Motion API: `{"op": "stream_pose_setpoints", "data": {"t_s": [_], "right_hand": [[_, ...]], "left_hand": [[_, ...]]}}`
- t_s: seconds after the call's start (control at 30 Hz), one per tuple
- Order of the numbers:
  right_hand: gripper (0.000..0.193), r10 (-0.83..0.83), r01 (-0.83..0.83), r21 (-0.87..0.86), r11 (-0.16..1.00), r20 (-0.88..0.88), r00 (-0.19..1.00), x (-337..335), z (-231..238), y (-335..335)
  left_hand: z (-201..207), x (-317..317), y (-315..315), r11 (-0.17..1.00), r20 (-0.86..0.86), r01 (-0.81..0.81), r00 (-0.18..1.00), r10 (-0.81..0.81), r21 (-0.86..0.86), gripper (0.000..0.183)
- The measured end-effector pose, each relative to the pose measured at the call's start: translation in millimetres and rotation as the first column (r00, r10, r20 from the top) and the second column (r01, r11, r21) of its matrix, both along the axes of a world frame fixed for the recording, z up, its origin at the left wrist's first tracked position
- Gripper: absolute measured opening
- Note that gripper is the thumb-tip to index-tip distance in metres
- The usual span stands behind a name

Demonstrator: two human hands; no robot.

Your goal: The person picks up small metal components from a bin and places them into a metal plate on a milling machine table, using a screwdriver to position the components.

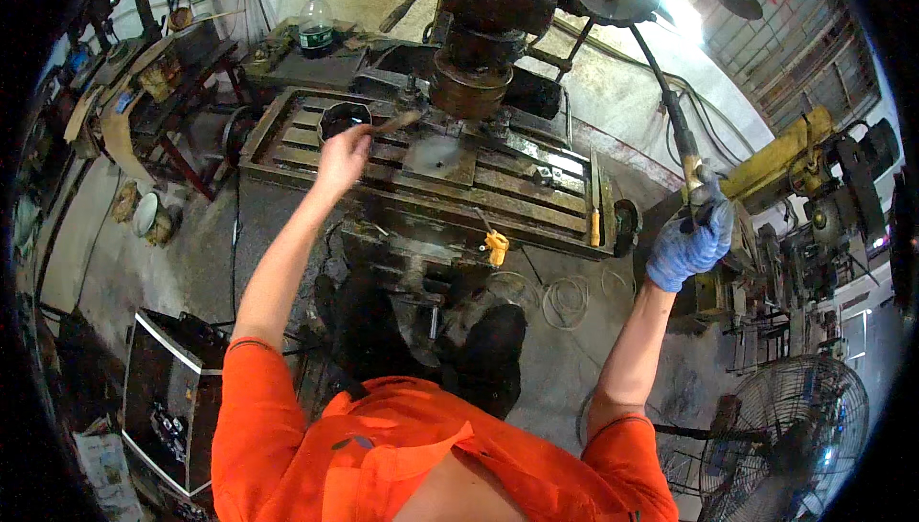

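My bare left hand (345,160) is closed on a small brush (394,123), whose brown end points right toward the machine's spindle (469,82). Just beyond that hand, a round dark pot (343,118) stands on the slotted machine table (292,147). My right hand (694,240), in a blue glove, is wrapped round the lower end of a long lever (680,125) that slopes down from the machine head. Beneath the spindle lies a flat metal plate (438,158), with dark wet-looking patches around it.
A yellow-handled tool (496,246) is at the table's front edge, with a yellow handle (595,227) farther right. A clear bottle (315,29) stands behind on the left. A large fan (785,436) is at lower right, an open cabinet (172,398) at lower left.
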State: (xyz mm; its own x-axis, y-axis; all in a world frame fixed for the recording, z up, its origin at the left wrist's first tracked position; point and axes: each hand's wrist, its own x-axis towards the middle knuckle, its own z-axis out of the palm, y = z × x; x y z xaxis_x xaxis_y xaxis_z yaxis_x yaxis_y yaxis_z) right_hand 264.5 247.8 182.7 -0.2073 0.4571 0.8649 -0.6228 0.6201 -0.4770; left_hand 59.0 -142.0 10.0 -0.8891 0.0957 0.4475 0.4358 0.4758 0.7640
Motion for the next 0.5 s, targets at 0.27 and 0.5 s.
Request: {"op": "stream_pose_setpoints", "data": {"t_s": [0.27, 0.5], "right_hand": [[0.036, -0.001, 0.001, 0.017, 1.000, -0.002, 1.000, 2, -3, -16], [0.040, -0.077, 0.077, 0.008, 0.997, -0.013, 0.997, -2, -9, -21]], "left_hand": [[13, -1, -59, 0.791, -0.085, -0.263, 0.962, 0.260, -0.553, 0.034], [3, 3, -70, 0.842, -0.058, -0.135, 0.991, 0.123, -0.522, 0.045]]}}
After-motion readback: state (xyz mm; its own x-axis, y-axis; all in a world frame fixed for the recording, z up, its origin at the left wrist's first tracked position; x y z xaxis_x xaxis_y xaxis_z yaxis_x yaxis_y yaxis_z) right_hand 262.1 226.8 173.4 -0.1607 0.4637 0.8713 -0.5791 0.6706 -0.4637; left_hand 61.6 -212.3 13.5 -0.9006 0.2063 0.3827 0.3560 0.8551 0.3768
